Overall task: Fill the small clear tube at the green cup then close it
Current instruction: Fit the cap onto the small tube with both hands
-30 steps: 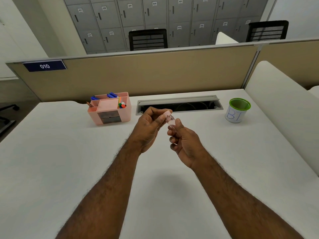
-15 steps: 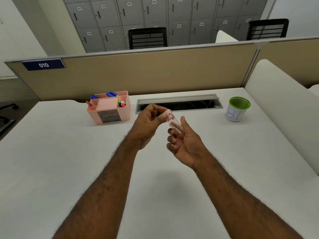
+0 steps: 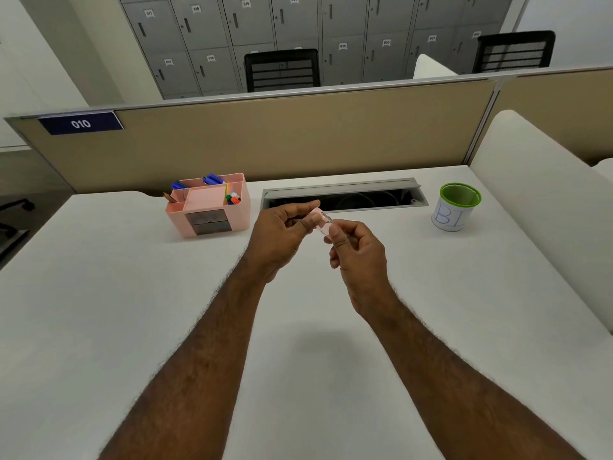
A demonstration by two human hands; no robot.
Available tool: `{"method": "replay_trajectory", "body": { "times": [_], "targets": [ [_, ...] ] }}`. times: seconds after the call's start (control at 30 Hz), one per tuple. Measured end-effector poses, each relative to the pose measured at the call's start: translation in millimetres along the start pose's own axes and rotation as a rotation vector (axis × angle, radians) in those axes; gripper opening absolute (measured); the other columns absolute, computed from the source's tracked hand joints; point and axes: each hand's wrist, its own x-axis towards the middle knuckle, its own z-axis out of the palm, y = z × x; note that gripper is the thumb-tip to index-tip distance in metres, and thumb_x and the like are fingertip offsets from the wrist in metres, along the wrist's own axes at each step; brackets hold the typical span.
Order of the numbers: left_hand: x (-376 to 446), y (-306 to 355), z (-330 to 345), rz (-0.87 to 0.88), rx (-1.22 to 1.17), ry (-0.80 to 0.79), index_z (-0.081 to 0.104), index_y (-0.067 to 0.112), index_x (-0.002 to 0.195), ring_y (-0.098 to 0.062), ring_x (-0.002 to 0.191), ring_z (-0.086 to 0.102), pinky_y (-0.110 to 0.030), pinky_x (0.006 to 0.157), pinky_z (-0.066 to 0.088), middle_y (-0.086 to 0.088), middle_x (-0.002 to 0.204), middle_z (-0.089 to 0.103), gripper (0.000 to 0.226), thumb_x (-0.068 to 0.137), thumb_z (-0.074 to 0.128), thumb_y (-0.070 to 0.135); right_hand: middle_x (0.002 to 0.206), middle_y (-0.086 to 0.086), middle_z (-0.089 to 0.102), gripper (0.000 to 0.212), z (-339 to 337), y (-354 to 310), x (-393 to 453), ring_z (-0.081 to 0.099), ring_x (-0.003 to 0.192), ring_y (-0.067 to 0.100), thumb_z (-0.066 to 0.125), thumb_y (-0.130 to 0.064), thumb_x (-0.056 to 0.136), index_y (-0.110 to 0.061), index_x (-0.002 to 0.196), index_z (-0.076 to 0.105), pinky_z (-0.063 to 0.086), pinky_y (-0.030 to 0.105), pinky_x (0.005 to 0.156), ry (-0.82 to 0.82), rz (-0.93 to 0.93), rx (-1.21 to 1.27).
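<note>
An organizer (image 3: 212,207) is sitting far left on the desk (image 3: 99,310). The left hand (image 3: 282,234) and right hand (image 3: 360,250) are both pinching the tube (image 3: 321,222) above mid-desk. The cup (image 3: 456,207) is standing well apart, right.

A single wide-angle head view looks forward and down from above the near edge of the white desk (image 3: 116,293). Both forearms rise from the bottom edge to mid-frame, close to the lens. It faces the beige partition (image 3: 298,137), with grey lockers (image 3: 331,34) well beyond, bowed by the lens.
</note>
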Motion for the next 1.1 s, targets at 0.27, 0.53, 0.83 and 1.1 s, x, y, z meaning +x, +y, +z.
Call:
{"method": "replay_trajectory", "body": {
  "times": [0.27,0.53,0.83,1.1],
  "targets": [
    [5.8,5.2,-2.4,-0.142,0.051,-0.013,0.074,0.017,0.098,-0.014,0.077,0.066,-0.018,0.061,0.05,0.005,0.081,0.071,0.024,0.081,0.069,0.034,0.093,-0.016,0.065,0.025,-1.6,10.0,-1.0,0.062,0.075,-0.013,0.07,-0.028,0.085,-0.022,0.109,0.064,0.047,0.001,0.063,0.11,-0.281,-0.327],
    [6.7,-2.2,1.8,-0.275,0.128,0.018,0.07,0.021,0.07,-0.017,0.07,0.058,-0.025,0.059,0.048,-0.002,0.071,0.065,0.033,0.081,0.064,0.051,0.101,-0.008,0.068,0.03,-6.2,18.2,-1.2,0.063,0.086,-0.001,0.074,-0.021,0.082,-0.013,0.111,0.068,0.049,0.005,0.078,0.093,-0.473,-0.406],
    [2.8,-17.4,4.2,-0.494,0.102,0.056,0.071,0.002,0.081,-0.016,0.059,0.04,-0.028,0.053,0.036,-0.003,0.058,0.047,0.058,0.079,0.062,0.059,0.102,0.004,0.072,0.025,-7.1,28.1,-4.5,0.065,0.094,0.011,0.075,-0.008,0.08,-0.009,0.104,0.07,0.052,0.018,0.088,0.023,-0.63,-0.44],
    [4.7,-25.4,8.9,-0.382,0.125,0.162,0.072,0.007,0.081,-0.016,0.063,0.052,-0.031,0.064,0.044,-0.002,0.063,0.058,0.054,0.079,0.061,0.059,0.101,-0.013,0.065,0.029,-2.9,29.8,0.4,0.063,0.09,-0.005,0.077,-0.017,0.079,-0.013,0.108,0.071,0.048,0.008,0.086,0.037,-0.541,-0.403]
  ]
}}
